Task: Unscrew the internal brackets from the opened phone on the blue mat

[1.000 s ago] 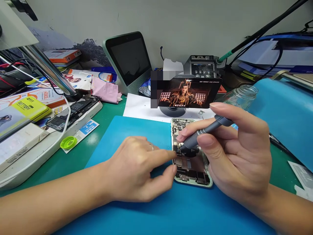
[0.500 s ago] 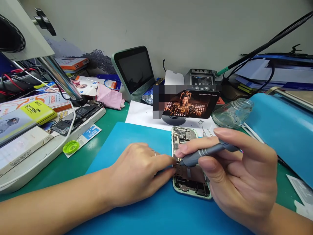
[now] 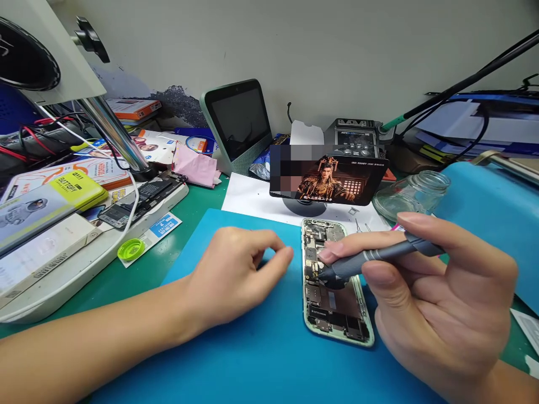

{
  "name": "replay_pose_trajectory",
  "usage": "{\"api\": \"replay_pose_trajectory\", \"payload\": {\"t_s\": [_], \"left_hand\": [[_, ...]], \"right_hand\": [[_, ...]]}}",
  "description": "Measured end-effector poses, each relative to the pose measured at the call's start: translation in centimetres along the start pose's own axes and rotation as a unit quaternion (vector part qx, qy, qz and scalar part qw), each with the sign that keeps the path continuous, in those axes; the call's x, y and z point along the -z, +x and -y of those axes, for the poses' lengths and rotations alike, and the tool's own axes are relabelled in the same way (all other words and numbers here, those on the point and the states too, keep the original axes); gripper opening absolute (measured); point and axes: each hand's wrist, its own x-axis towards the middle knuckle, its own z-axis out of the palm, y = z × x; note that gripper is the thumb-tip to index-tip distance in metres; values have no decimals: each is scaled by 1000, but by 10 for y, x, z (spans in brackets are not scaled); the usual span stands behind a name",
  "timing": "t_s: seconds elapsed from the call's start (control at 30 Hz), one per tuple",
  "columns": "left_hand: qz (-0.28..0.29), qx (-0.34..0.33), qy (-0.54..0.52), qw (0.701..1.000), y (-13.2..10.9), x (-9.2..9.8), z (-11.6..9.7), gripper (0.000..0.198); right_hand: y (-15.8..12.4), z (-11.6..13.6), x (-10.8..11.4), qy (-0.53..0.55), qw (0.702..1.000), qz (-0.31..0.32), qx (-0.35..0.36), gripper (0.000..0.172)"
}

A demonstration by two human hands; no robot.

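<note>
An opened phone [image 3: 316,314] with a pale green frame lies on the blue mat [image 3: 252,365], its inner parts bare. My right hand [image 3: 446,303] grips a dark grey screwdriver [image 3: 379,252], which slants down to the left. The tool's tip is over or on the phone's left-middle part; contact cannot be made out. My left hand [image 3: 236,275] is left of the phone, just apart from it. Its thumb and index finger meet in a pinch, and anything between their tips is too small to see.
A screen playing a video [image 3: 341,182] stands behind the phone, with a glass jar [image 3: 412,193] to its right. Thin tools [image 3: 357,225] lie behind the phone. On the left are another opened phone [image 3: 143,199], a green cap [image 3: 130,248], boxes [image 3: 46,252] and a metal post [image 3: 113,132].
My left hand has drawn back leftward from the phone's edge, its finger and thumb more curled. The screwdriver stays over the phone, its tip now slightly inside the left edge. The view has shifted slightly.
</note>
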Motion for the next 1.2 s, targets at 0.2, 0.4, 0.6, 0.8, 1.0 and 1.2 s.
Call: {"api": "replay_pose_trajectory", "payload": {"t_s": [0.2, 0.4, 0.6, 0.8, 1.0, 1.2], "left_hand": [[-71, 110, -75, 989, 15, 10, 7, 42], [-65, 78, 45, 994, 24, 13, 16, 28], [-16, 29, 124, 992, 26, 11, 23, 18], [-16, 35, 112, 993, 25, 11, 24, 12], [-71, 53, 15, 996, 24, 18, 20, 16], [-37, 21, -5, 999, 24, 14, 21, 13]], "right_hand": [[0, 1, 2, -19, 1000, -11, -15, 62], [2, -1, 2, -43, 999, 3, -7, 60], [-1, -3, 1, -28, 999, -3, -15, 60], [-3, -5, 1, -23, 1000, -2, -13, 57], [-1, -2, -3, -25, 999, -7, -25, 58], [1, 1, 8, -88, 994, 39, 56, 65]]}}
